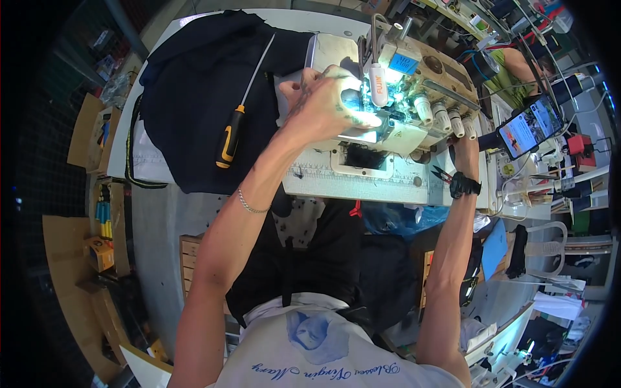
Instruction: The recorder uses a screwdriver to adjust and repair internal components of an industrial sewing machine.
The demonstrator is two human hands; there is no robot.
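Reaching into machine (446,64), upper centre | left hand (321,103) curled, right hand (465,146) part-hidden; can't tell grips | go slow, light touch

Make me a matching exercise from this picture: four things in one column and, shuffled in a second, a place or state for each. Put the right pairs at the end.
Column one
1. Left hand
2. Screwdriver
3. Right hand
4. Phone

Column two
A. Partly hidden by the sewing machine
B. Showing a lit screen
C. At the brightly lit working area
D. Lying on the dark cloth

Right pairs: 1-C, 2-D, 3-A, 4-B
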